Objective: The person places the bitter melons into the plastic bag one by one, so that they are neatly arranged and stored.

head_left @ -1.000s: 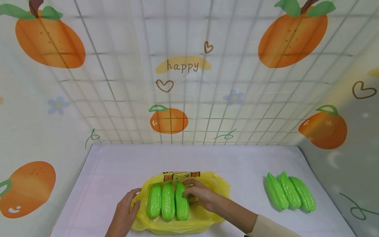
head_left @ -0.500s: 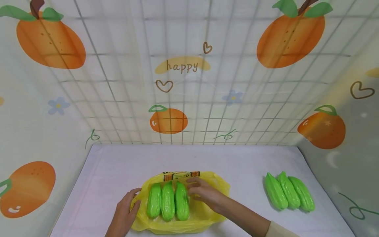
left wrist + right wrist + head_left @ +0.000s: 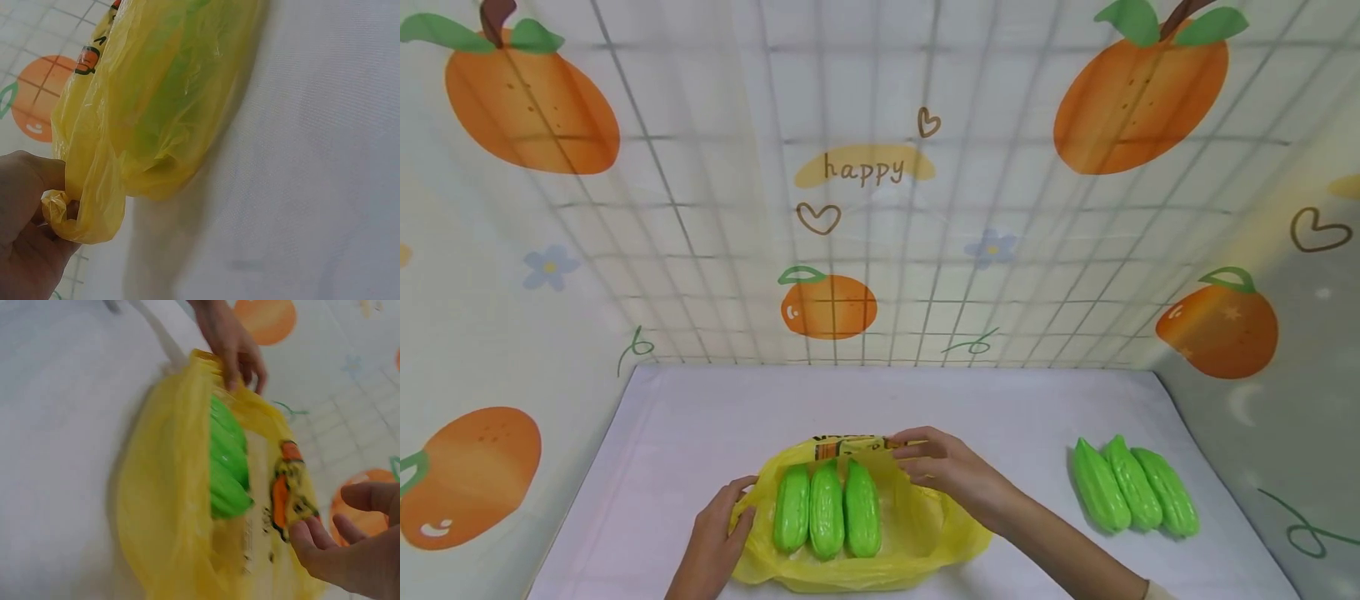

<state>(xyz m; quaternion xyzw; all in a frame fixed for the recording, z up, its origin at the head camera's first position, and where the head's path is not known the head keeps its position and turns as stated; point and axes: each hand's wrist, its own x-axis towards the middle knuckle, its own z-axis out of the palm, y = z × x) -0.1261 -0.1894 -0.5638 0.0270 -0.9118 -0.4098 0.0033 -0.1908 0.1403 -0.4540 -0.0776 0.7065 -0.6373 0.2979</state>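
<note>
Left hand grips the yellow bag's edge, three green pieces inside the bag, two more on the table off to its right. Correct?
One miscount: three loose green pieces lie on the table, not two, as the head view shows. The rest holds: left hand gripping the yellow bag, three bagged pieces inside.

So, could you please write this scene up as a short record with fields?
Left hand: grips the left end of the yellow bag
Right hand: by the bag's far rim, fingers spread, gripping nothing; contact unclear
Bag: on the table, mouth open
Inside bag: three green vegetables, side by side
Outside bag: three similar vegetables on the table, off to the right
Backdrop: pale, printed with oranges
</note>
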